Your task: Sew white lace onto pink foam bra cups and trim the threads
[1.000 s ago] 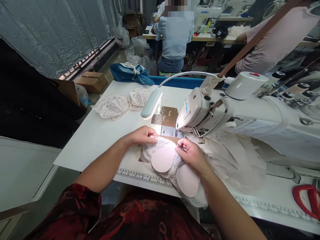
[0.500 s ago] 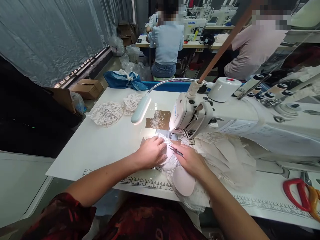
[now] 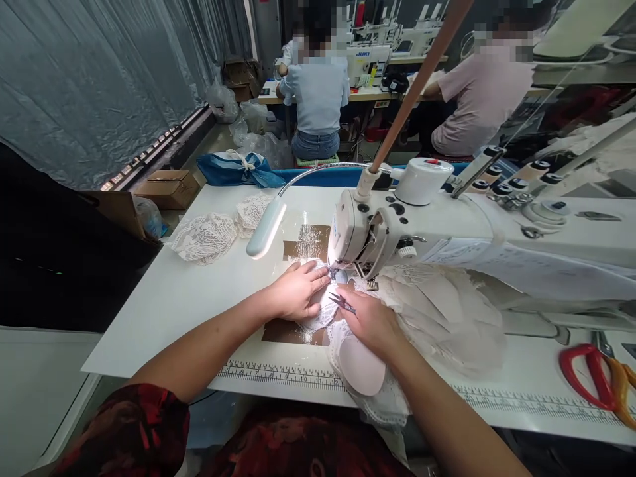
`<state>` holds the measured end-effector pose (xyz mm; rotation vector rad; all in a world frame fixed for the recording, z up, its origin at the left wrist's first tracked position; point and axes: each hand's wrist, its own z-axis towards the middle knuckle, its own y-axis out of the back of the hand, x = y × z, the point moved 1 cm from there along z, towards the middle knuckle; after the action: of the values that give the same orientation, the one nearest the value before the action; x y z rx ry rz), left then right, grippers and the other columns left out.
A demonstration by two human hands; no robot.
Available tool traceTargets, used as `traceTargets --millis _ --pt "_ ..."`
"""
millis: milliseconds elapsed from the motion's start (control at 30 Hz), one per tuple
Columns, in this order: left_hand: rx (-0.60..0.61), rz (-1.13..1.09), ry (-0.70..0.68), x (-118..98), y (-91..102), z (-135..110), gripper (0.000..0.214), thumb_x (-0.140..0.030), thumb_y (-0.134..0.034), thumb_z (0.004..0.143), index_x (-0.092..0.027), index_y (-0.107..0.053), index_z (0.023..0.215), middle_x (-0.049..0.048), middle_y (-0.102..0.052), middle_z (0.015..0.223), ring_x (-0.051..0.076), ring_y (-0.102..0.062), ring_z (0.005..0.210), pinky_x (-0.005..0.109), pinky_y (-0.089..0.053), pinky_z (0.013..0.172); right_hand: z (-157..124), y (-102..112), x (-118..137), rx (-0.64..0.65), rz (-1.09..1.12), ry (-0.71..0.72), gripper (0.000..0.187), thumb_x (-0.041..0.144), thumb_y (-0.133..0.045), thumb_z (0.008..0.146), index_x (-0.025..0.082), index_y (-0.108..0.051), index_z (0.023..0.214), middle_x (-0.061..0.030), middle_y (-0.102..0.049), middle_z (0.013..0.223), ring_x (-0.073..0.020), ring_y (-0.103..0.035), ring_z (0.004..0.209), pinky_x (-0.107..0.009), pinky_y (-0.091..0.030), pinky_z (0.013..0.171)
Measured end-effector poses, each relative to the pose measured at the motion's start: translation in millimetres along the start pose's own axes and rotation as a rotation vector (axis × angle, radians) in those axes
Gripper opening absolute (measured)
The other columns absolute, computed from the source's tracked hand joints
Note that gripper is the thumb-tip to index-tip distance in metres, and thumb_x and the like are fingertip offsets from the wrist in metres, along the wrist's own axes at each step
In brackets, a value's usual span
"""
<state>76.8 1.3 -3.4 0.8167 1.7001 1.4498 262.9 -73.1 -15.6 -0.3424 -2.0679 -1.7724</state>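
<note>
Under the lamp's light, my left hand (image 3: pixel 297 293) lies flat with its fingers apart on a white lace piece (image 3: pixel 322 317), beside the needle area of the white sewing machine (image 3: pixel 344 228). My right hand (image 3: pixel 371 323) is wrapped round small thread snips (image 3: pixel 340 303), whose blades point left over the lace. Part of the lace is hidden under my left fingers. Just below my right hand, a smooth pale oval pad (image 3: pixel 362 366) rests on more lace, which hangs over the table's front edge.
A lamp (image 3: pixel 267 228) arches over the white table (image 3: pixel 163 298). Lace pieces (image 3: pixel 203 238) lie at the back left, and sheer fabric (image 3: pixel 447 311) is piled right of the needle. Red-and-orange-handled scissors (image 3: pixel 589 376) lie far right. Several people sit at machines beyond.
My left hand has moved slightly away from me with the lace, uncovering a brown patch near the table's front. My right hand still grips the snips. The whole view has shifted a little.
</note>
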Motion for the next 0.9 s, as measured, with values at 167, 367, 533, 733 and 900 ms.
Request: traceTargets --millis 167,367,533,733,900 --pt "0.045 0.005 -0.043 7.8 2.6 3.0 0.064 -0.038 -0.048 0.082 -0.011 -0.042 0.140 0.0131 -0.038 0.148 0.034 -0.029 0.136 0.047 -0.028 0.108 1.1 -1.1 0.4 0.005 -0.007 0.012 0.038 0.026 -0.044 0.088 0.029 -0.057 0.124 -0.0052 -0.066 0.116 -0.0228 -0.062 0.093 -0.029 -0.041 0.067" --pt "-0.074 0.066 -0.095 -0.1 9.0 -1.7 0.050 -0.026 -0.048 0.083 -0.010 -0.051 0.130 0.0164 -0.049 0.138 0.033 -0.040 0.127 0.048 -0.030 0.101 0.4 -0.4 1.8 0.043 -0.012 0.006 0.039 0.026 -0.044 0.088 0.029 -0.057 0.124 -0.0054 -0.067 0.113 -0.0242 -0.061 0.097 -0.029 -0.042 0.069" --pt "-0.122 0.020 -0.159 -6.0 2.6 -3.4 0.038 -0.022 -0.039 0.092 -0.011 -0.052 0.126 0.0169 -0.057 0.128 0.029 -0.050 0.116 0.045 -0.031 0.097 -0.9 -0.6 1.8 0.030 -0.019 0.046 0.038 0.022 -0.043 0.087 0.028 -0.057 0.122 -0.0053 -0.067 0.113 -0.0228 -0.061 0.097 -0.029 -0.041 0.071" --pt "-0.160 -0.011 -0.162 1.3 -2.9 -3.7 0.041 -0.034 -0.040 0.094 -0.012 -0.052 0.126 0.0159 -0.055 0.131 0.029 -0.049 0.118 0.049 -0.026 0.103 0.8 -0.4 3.7 0.062 -0.040 0.038 0.037 0.024 -0.044 0.088 0.028 -0.057 0.122 -0.0040 -0.067 0.112 -0.0232 -0.062 0.093 -0.029 -0.041 0.067" --pt "-0.240 -0.005 -0.174 7.2 -5.0 -2.1 0.036 -0.025 -0.042 0.091 -0.011 -0.057 0.121 0.0152 -0.059 0.128 0.028 -0.052 0.117 0.052 -0.026 0.105 1.7 -2.4 3.3 0.065 -0.063 0.040 0.040 0.028 -0.046 0.088 0.030 -0.055 0.127 -0.0016 -0.067 0.112 -0.0227 -0.063 0.092 -0.029 -0.041 0.065"
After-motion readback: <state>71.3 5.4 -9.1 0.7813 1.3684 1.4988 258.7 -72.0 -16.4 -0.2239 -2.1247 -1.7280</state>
